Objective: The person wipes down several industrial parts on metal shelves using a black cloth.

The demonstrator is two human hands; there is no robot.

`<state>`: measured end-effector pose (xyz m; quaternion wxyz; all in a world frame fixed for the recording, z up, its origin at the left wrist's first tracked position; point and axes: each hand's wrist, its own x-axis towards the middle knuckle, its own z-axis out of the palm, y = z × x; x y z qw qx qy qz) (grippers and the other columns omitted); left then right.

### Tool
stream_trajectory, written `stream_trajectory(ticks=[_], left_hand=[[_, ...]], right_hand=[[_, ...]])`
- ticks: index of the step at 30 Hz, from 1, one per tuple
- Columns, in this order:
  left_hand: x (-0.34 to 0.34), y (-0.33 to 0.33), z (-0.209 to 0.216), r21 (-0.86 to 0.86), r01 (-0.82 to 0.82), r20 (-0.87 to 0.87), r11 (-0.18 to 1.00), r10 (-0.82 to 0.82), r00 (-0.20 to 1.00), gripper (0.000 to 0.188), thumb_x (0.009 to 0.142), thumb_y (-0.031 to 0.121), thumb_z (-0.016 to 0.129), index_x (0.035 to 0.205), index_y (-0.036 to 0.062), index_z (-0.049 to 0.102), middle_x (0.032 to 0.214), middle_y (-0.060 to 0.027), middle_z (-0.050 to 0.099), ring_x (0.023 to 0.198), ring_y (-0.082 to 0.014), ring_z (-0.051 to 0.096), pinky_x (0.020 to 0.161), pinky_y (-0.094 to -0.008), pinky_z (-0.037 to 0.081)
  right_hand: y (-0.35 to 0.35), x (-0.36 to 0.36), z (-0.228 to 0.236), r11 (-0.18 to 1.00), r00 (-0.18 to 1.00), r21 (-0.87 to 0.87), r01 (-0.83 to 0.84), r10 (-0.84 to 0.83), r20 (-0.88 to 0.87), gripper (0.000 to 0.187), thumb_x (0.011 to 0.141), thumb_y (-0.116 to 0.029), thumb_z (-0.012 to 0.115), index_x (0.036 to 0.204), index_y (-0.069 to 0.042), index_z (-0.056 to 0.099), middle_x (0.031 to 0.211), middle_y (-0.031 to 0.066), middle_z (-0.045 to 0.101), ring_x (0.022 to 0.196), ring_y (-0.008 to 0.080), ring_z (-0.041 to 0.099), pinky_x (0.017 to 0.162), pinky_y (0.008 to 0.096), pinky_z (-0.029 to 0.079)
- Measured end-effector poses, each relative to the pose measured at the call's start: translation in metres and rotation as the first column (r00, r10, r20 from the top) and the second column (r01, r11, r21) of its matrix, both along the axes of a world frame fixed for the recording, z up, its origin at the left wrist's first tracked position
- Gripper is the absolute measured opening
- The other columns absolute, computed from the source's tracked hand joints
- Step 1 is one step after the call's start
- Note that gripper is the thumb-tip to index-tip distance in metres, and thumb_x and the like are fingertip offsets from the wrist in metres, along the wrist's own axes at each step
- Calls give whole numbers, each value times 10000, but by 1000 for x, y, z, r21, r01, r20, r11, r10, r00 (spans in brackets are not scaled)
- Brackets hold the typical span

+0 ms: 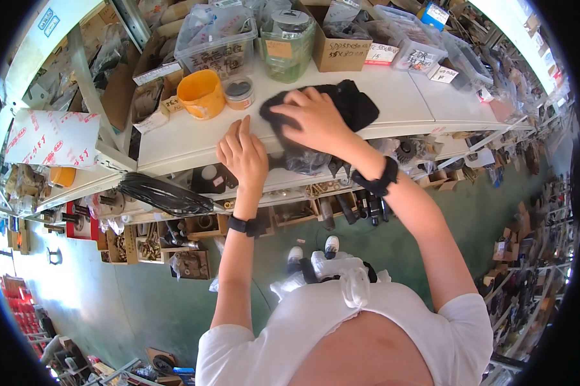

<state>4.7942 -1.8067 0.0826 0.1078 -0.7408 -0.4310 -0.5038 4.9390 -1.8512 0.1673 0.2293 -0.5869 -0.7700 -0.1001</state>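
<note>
My right hand (316, 123) presses on a black cloth (357, 106) on the white shelf (402, 96), its fingers bent over the fabric. Part of the cloth hangs past the shelf's front edge. My left hand (243, 156) is at that same edge, holding nothing, with some fingers stretched toward a small round tub with a grey lid (239, 92). Beside this tub stands an orange-yellow cup-like container (201, 94). A green-tinted clear jar (287, 48) is behind the cloth.
Clear plastic bins (216, 42) and an open cardboard box (343, 51) line the shelf's back. A coil of black cable (164, 193) hangs at the front edge. Below are wooden trays of metal parts (149, 244). A slanted metal upright (87, 71) stands at left.
</note>
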Motion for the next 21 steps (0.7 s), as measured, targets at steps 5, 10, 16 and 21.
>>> stream_trajectory(ticks=[5, 10, 16, 21], left_hand=[[1, 4, -8, 21, 0, -13, 1000, 0, 1000, 322, 817, 144, 421, 1117, 68, 508, 1066, -72, 511, 903, -241, 467, 856, -345, 290], [-18, 15, -35, 185, 2, -128, 983, 23, 992, 326, 839, 211, 418, 1131, 92, 500, 1081, -54, 511, 1002, -235, 456, 930, -383, 247], [-12, 29, -54, 344, -19, -29, 939, 31, 999, 272, 860, 240, 397, 1052, 110, 537, 1070, -16, 523, 1043, -199, 447, 962, -414, 166], [-11, 31, -52, 387, 23, -18, 922, -17, 1000, 291, 884, 264, 368, 1047, 95, 540, 1058, -32, 528, 1030, -203, 448, 968, -395, 148]], right_hand=[[17, -24, -5, 993, 993, -16, 117, -118, -10, 274, 664, -190, 591, 934, -146, 614, 922, 5, 517, 868, 228, 460, 715, 338, 384], [-20, 22, -1, 999, 983, -39, 28, -35, -180, 307, 665, -160, 609, 970, -138, 603, 936, 46, 529, 858, 254, 475, 777, 335, 408], [-79, 111, -11, 914, 886, 32, 405, -383, -262, 348, 710, -101, 581, 1057, -114, 561, 959, 67, 522, 903, 260, 466, 814, 319, 380], [-92, 112, -17, 899, 866, 92, 428, -379, -327, 437, 757, -154, 608, 1176, -126, 486, 1029, 87, 530, 935, 260, 472, 841, 323, 369]])
